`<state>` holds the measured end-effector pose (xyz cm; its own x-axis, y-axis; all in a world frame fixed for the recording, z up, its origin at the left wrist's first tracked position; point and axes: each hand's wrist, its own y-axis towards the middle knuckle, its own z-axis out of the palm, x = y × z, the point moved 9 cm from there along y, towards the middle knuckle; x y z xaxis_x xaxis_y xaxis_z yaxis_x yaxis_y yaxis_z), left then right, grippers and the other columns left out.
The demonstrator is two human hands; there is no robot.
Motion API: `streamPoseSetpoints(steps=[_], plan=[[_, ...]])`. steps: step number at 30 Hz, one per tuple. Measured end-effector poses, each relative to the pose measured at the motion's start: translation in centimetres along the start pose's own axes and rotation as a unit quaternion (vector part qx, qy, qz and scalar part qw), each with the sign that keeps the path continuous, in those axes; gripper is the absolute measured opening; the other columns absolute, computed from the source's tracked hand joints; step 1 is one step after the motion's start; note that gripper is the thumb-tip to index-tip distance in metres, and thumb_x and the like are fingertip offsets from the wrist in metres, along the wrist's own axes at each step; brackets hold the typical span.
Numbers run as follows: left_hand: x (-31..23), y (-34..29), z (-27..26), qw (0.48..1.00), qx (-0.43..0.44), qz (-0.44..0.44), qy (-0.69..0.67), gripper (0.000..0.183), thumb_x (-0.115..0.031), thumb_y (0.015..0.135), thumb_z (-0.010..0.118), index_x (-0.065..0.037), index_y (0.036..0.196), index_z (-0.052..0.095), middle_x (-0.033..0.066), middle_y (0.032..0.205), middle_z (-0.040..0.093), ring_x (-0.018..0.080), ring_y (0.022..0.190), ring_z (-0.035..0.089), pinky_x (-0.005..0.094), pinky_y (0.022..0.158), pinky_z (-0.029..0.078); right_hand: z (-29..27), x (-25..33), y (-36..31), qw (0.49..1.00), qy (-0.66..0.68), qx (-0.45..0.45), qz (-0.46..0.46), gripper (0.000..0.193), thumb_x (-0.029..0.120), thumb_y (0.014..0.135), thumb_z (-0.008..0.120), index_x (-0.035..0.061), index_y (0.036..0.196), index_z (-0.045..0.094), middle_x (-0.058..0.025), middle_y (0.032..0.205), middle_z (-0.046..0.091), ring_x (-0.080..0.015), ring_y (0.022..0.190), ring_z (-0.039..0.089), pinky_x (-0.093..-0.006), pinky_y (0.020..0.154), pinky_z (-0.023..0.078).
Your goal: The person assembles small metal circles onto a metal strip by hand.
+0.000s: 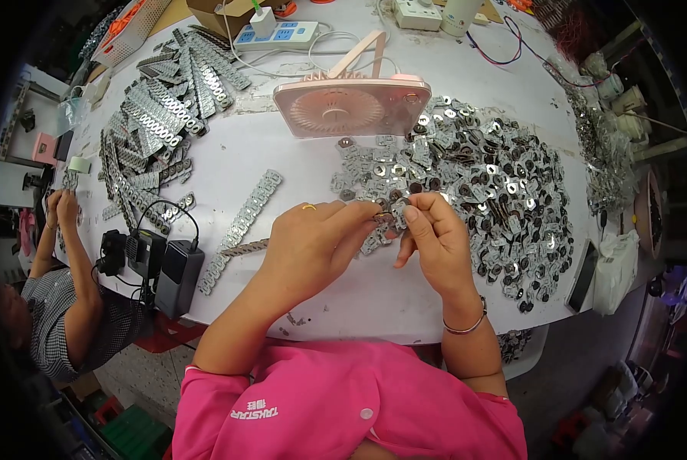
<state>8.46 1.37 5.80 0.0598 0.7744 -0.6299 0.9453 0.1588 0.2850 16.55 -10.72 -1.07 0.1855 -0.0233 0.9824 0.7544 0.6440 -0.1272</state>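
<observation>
- Co-worker point(67, 314) seated far left of the fingers point(363, 211), both hands raised; too small to tell what they hold.
- Black devices point(146, 253) with cables, left of the fingers at the near edge of the desk point(244, 146).
- Pile of metal strips point(159, 111), left of and beyond the fingers; strips overlap at odd angles.
- Grey-black box point(179, 277), left of and nearer than the fingers, standing beside the black devices, cable plugged into its top.
- Silver strip point(242, 230) lying diagonally left of the fingers; brownish strip point(245, 248) touches it and runs behind the left forearm.
- Power strip point(277, 35) well beyond the fingers, slightly left, white plug in it.
- Left hand point(309, 238): thumb and index pinched on small metal part point(391, 216), yellow ring on one finger.
- Pink fan point(351, 107) standing straight ahead of the fingers.
- Part sits between both hands' fingertips, above the desk; fine detail blurs into the background.
- Right hand point(439, 241): thumb and index gripping the same spot, other fingers curled.
- Heap of loose parts point(504, 192), silver and dark brown, starting just behind the fingers and spreading right.
- Dark flat slab point(583, 276) and white plastic bag point(616, 268) well right of the fingers.
</observation>
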Motion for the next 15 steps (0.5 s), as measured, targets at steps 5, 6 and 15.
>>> streamPoseSetpoints(steps=[5, 6, 15], plan=[[-0.4, 0.1, -0.5, 0.999, -0.039, 0.017, 0.032, 0.024, -0.005, 0.079, 0.071, -0.01, 0.102, 0.066, 0.0025, 0.07, 0.063, 0.0177, 0.054, 0.057, 0.0297, 0.05, 0.041, -0.1, 0.1, -0.1, 1.0, 0.019, -0.003, 0.005, 0.018, 0.016, 0.1, 0.05, -0.0024, 0.102, 0.052, -0.0116, 0.076, 0.065, -0.0129, 0.058, 0.065, -0.021, 0.044, 0.052], [-0.4, 0.1, -0.5, 0.999, -0.039, 0.017, 0.032, 0.024, -0.005, 0.079, 0.071, -0.01, 0.102, 0.066, 0.0025, 0.07, 0.063, 0.0177, 0.054, 0.057, 0.0297, 0.05, 0.041, -0.1, 0.0, -0.2, 0.999, 0.035, -0.005, 0.014, 0.018, 0.015, 0.099, 0.051, -0.0029, 0.103, 0.051, -0.011, 0.077, 0.064, -0.0135, 0.06, 0.066, -0.0216, 0.044, 0.052], [-1.1, -0.3, 0.0, 0.984, -0.072, 0.052, 0.152, 0.023, -0.014, 0.079, 0.072, -0.016, 0.1, 0.065, -0.003, 0.064, 0.053, 0.0141, 0.056, 0.055, 0.0303, 0.051, 0.037, -0.2, -0.1, -0.9, 0.998, 0.034, -0.05, 0.007, 0.016, 0.016, 0.098, 0.055, 0.0002, 0.101, 0.051, -0.0074, 0.07, 0.063, -0.0096, 0.052, 0.061, -0.02, 0.041, 0.047]])
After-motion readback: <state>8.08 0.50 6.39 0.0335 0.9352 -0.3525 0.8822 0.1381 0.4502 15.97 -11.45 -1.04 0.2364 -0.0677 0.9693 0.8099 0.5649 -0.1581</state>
